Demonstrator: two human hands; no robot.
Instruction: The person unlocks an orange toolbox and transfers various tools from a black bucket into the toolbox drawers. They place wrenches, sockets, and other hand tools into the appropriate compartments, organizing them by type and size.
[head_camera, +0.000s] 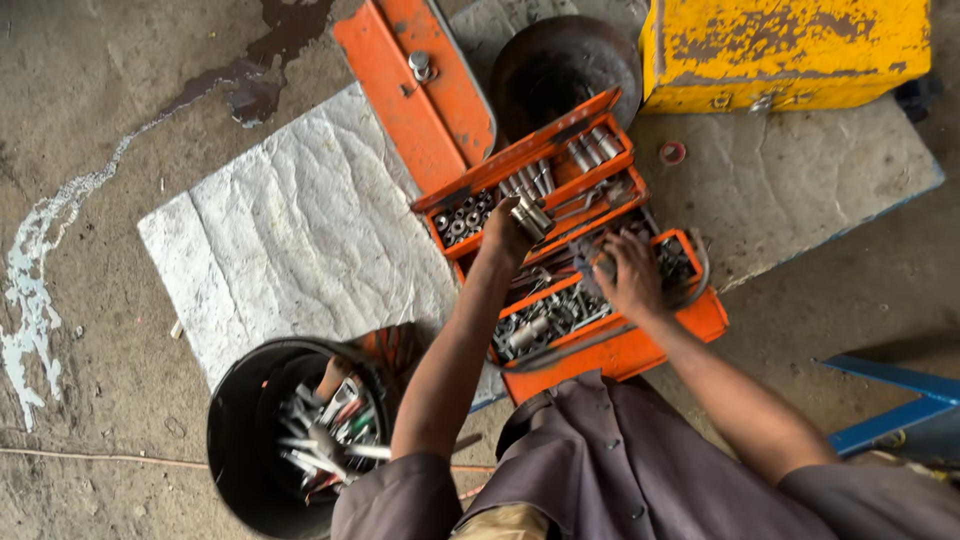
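Left hand (505, 232): clenched on 2 or so metal sockets (532, 215), held just above the upper tray of the orange toolbox (610, 350).
Right hand (630, 275): fingers curled down among tools in the middle tray; grip unclear.
Relation: sockets sat at the left fingertips, the right hand just beside.
Nearby: black bucket (235, 440) of tools, yellow box (790, 50).

The cantilever toolbox (610, 350) is bright orange, its trays full of silvery steel sockets (590, 150). Behind it stands a chipped yellow box (790, 50) blotched with rust. Left of the toolbox lies a white quilted sheet (300, 230); a black bucket (235, 440) sits nearer the person's grey-brown sleeves (620, 480).
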